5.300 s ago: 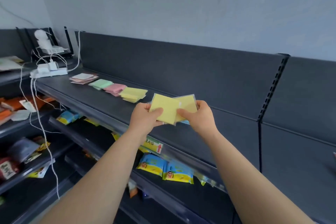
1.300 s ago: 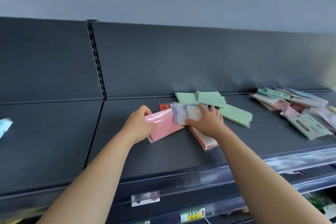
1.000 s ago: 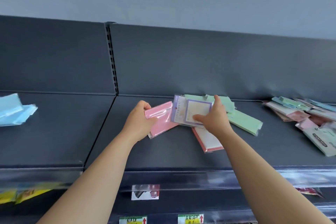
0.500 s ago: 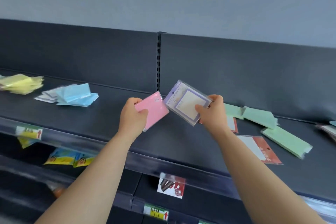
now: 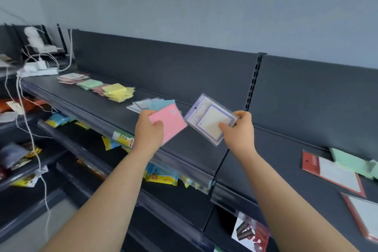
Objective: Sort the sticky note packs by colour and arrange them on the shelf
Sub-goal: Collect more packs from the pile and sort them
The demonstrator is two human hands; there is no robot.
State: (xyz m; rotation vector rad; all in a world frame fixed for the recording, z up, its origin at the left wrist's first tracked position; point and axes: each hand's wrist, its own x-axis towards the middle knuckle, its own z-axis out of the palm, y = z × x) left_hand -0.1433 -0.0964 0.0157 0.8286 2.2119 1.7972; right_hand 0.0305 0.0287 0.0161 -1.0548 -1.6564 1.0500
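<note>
My left hand (image 5: 147, 131) grips a pink sticky note pack (image 5: 170, 121) above the dark shelf (image 5: 96, 106). My right hand (image 5: 238, 132) pinches a purple-bordered pack (image 5: 206, 117) in clear wrap by its lower right corner. Both packs hang in the air over the shelf's middle. Sorted piles lie along the shelf to the left: a blue pile (image 5: 157, 103) just behind my left hand, then yellow (image 5: 118, 92), pink (image 5: 98, 89), green (image 5: 90, 83) and a white-red pile (image 5: 71, 77).
Unsorted red-framed packs (image 5: 331, 172) and green packs (image 5: 351, 161) lie on the shelf at the right. A power strip (image 5: 37, 68) with white cables sits at the far left. Lower shelves hold snack bags (image 5: 161, 175). A slotted upright (image 5: 252, 84) divides the back panels.
Both hands lifted the pink and purple-bordered packs off the mixed pile on the right. The view has swung left, bringing the sorted piles into sight.
</note>
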